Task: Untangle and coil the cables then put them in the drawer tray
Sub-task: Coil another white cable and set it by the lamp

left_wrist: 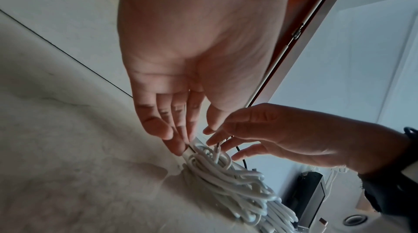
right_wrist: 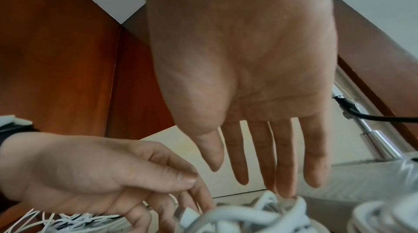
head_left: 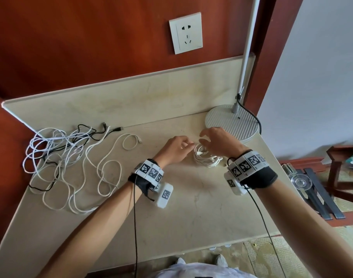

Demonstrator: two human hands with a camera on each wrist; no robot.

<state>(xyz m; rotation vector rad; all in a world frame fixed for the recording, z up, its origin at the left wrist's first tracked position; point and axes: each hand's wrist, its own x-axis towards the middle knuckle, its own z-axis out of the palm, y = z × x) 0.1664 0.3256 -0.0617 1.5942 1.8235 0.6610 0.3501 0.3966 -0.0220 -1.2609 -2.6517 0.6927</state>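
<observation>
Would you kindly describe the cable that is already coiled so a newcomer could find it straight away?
Start at the round white lamp base at the far right of the pale countertop. Just in front of it, between the left hand and right hand, lies the coiled white cable. Unlike the loose tangle of cables sprawled at the left, it is one tight bundle.

head looks down; wrists close, sharing coil (head_left: 206, 157).

In the head view the right hand (head_left: 217, 141) covers the far edge of the coiled cable (head_left: 206, 159). The lamp pole (head_left: 249, 47) runs off the top edge. In the right wrist view, the near cable loops at the bottom blur.
</observation>
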